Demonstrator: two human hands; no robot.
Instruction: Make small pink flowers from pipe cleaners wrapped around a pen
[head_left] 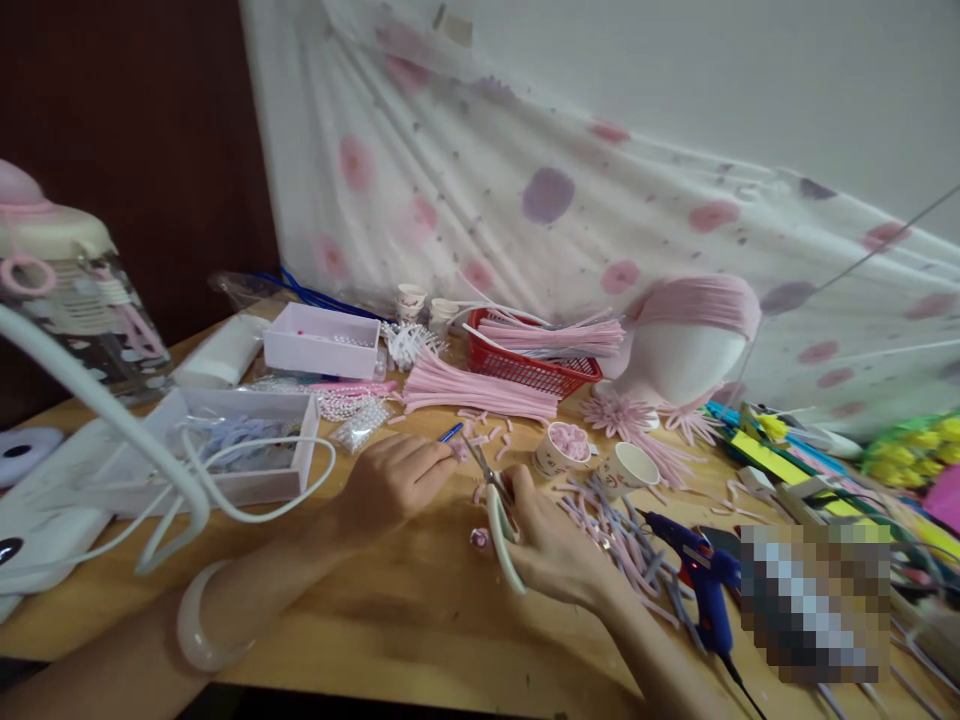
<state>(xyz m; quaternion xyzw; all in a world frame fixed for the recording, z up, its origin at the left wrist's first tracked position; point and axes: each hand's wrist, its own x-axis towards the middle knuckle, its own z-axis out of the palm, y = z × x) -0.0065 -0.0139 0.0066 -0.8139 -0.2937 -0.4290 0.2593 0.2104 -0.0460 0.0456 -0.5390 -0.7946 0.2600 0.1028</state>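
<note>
My left hand (397, 480) is closed, its fingers pinched around a slim blue pen-like stick (451, 432). A small pale pink fuzzy bit (459, 452) shows at those fingertips, partly hidden. In my right hand (555, 540) is a pair of scissors (497, 525) with pale handles, its metal blades pointing up toward the left fingertips. Short pink pipe cleaner pieces (495, 433) lie just beyond the blades. Below the scissors sits a small pinkish round object (479, 538). Close to my right hand stands a paper cup (564, 452) filled with pink pieces.
A second paper cup (628, 468) stands beside loose pipe cleaners (637, 545). To the right lies a blue glue gun (697, 570). Behind are a red basket (525, 368), pink pipe cleaner bundle (480, 388) and white head form (679, 350). White trays (304, 470) and a cable (285, 515) occupy the left.
</note>
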